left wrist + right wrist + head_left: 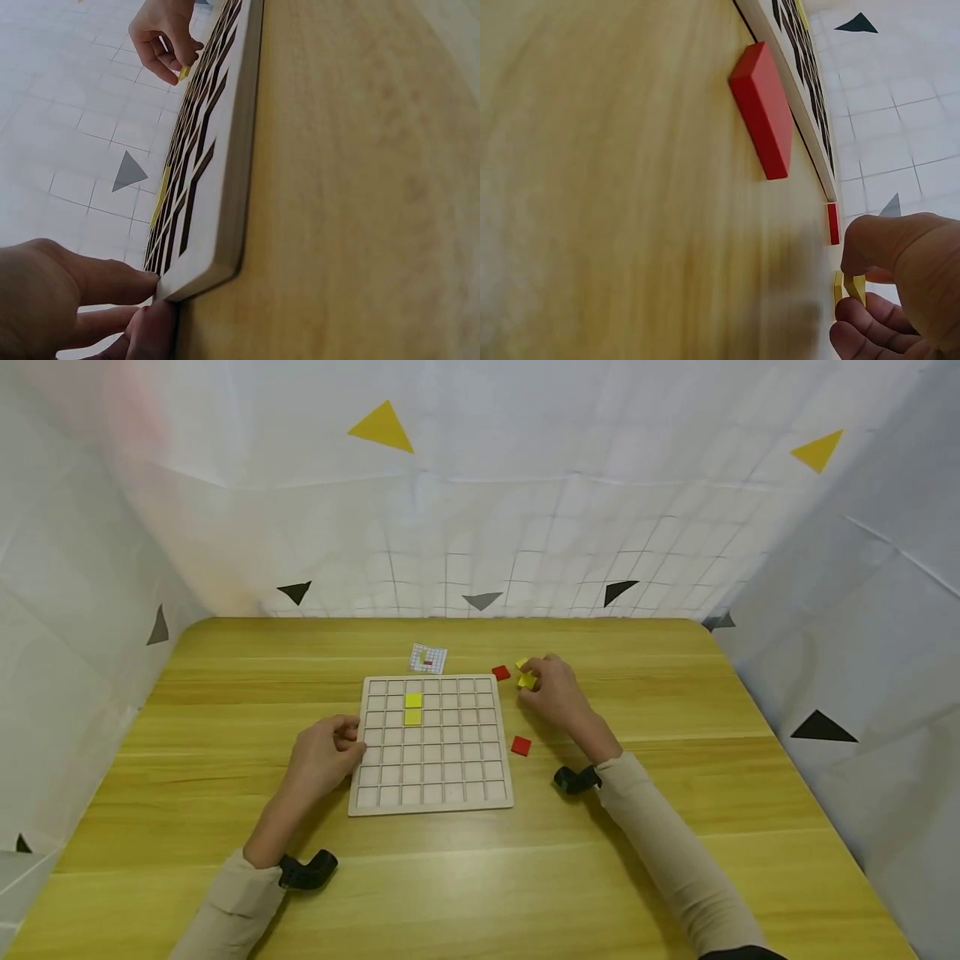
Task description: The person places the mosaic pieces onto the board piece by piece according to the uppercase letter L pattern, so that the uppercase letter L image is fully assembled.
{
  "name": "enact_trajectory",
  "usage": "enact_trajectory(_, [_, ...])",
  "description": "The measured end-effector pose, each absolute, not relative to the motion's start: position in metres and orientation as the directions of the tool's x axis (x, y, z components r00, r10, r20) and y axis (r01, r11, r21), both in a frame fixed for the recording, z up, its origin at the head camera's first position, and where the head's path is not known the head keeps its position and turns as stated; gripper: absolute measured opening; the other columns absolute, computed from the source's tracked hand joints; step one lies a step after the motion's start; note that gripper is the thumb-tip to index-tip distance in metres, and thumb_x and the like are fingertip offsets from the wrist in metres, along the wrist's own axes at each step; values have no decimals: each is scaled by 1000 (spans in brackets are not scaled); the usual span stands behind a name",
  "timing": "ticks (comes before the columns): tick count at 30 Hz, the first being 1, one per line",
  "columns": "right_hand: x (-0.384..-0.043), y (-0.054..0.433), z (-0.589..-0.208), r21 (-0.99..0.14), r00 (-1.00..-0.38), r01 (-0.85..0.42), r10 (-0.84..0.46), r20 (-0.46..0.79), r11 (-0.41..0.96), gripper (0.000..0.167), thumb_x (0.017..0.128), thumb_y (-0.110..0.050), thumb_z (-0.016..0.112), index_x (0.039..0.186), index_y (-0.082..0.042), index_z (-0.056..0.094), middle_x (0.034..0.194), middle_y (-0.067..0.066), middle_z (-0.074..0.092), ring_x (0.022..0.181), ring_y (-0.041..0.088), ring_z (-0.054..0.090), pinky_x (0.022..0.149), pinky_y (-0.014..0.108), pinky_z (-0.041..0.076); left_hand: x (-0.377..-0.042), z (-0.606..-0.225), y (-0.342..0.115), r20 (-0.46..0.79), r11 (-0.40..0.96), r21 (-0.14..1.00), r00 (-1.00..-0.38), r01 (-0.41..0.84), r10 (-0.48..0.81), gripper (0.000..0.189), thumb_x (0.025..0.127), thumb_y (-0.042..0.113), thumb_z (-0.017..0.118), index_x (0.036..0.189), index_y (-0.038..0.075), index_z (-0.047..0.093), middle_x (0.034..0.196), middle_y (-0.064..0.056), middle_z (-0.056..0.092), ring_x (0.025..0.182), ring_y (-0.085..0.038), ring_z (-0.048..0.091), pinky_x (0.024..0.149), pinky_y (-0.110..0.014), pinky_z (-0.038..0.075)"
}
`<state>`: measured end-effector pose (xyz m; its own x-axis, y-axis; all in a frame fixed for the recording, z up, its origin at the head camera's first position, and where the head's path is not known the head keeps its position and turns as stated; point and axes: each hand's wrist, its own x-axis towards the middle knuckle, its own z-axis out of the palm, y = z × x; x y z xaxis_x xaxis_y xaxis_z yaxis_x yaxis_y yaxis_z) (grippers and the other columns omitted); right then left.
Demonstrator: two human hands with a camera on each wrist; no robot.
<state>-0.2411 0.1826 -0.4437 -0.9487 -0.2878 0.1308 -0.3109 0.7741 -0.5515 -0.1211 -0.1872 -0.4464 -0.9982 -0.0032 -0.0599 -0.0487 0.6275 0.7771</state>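
A pale wooden grid board (432, 773) lies on the table, with two yellow square tiles (412, 717) set one behind the other in its cells. At the board's left edge, my left hand (322, 756) holds the rim between thumb and fingers. My right hand (557, 693), past the board's far right corner, pinches a yellow tile (856, 288) between thumb and fingertips. Just beside that tile another yellow tile (838, 294) shows on the table, partly hidden by the fingers in the head view.
Right of the board lie a near red tile (521, 746) and a far red tile (501, 672). Behind the board is a small printed card (428, 658) with a coloured grid pattern. White sheeting (480, 527) with triangles surrounds the wooden table (450, 885).
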Motion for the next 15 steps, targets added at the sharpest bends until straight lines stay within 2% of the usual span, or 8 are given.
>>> enact_trajectory(15, [-234, 184, -441, -557, -930, -362, -329, 163, 747, 30, 81, -5, 73, 110, 2, 71, 96, 15, 56, 82, 26, 60, 72, 37, 53, -121, -445, -186, -62, 627, 778, -998, -50, -3, 42, 90, 7, 66, 130, -5, 61, 107, -15, 65, 95, -27, 67, 78, -39, 55])
